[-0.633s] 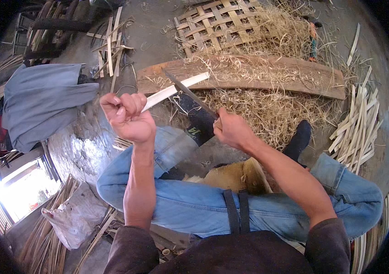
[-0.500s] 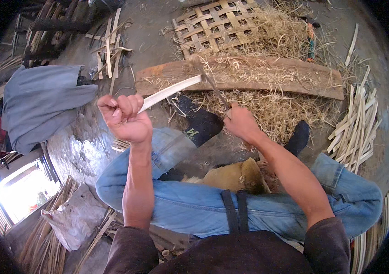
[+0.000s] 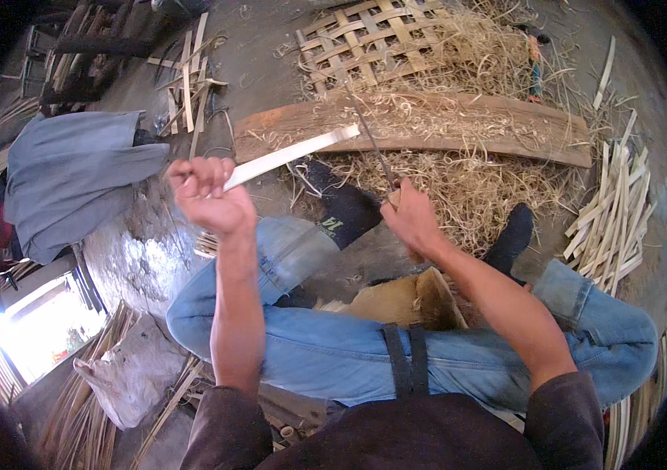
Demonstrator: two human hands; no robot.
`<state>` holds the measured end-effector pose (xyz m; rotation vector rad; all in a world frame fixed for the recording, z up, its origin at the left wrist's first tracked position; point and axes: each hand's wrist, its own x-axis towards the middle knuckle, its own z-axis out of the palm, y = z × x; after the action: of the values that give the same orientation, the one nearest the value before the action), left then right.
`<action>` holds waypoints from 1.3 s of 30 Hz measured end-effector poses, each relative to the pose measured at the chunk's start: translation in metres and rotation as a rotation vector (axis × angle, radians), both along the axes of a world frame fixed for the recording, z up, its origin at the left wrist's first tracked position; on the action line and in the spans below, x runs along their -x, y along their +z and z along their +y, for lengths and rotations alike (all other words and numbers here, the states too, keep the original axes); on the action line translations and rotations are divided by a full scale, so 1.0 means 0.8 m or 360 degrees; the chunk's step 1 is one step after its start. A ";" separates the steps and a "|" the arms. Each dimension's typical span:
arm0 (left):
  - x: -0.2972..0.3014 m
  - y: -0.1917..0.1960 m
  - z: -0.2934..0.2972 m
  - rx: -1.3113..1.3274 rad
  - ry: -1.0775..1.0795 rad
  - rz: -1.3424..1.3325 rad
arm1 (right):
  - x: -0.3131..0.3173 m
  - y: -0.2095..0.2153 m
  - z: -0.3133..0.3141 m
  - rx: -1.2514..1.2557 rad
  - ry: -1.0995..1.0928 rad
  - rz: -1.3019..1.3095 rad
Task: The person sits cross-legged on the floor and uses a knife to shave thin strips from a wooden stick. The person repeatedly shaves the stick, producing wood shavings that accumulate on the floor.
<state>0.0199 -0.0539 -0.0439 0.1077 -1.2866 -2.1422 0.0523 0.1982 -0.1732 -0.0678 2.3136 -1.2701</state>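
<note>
A pale, flat strip of split bamboo or wood slants up to the right from my left hand, whose fingers are curled around its near end. Its far end lies over the wooden plank, close to the knife's edge. My right hand is closed on the handle of a knife with a thin dark blade. The blade points up and away, crossing above the plank. Whether the blade touches the strip I cannot tell.
Curly shavings pile around the plank and between my feet. Beyond it lies a woven lattice. Cut strips are heaped at the right. A grey cloth hangs at the left, above a pale sack.
The strip's far end has shifted slightly right and up, and more of its flat face shows. The knife has moved a little away from me; my left hand has shifted slightly left.
</note>
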 end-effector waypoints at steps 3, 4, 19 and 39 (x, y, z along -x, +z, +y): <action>0.009 0.003 -0.003 0.0194 0.0149 -0.0196 | -0.007 0.051 -0.026 0.0119 -0.0095 -0.0223; 0.012 0.009 0.001 0.0235 0.0338 -0.0342 | -0.007 0.080 -0.033 0.0196 -0.0119 -0.0393; -0.003 0.012 -0.019 0.0480 0.0368 -0.0617 | -0.001 0.179 -0.058 0.0429 -0.0058 -0.0432; 0.003 0.024 0.013 -0.0051 0.0523 -0.0650 | -0.055 0.100 -0.090 0.0603 0.0251 -0.0078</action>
<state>0.0172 -0.0433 -0.0246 0.7501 -1.3441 -1.9118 0.0964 0.1263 -0.0935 -0.3356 1.9560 -1.5880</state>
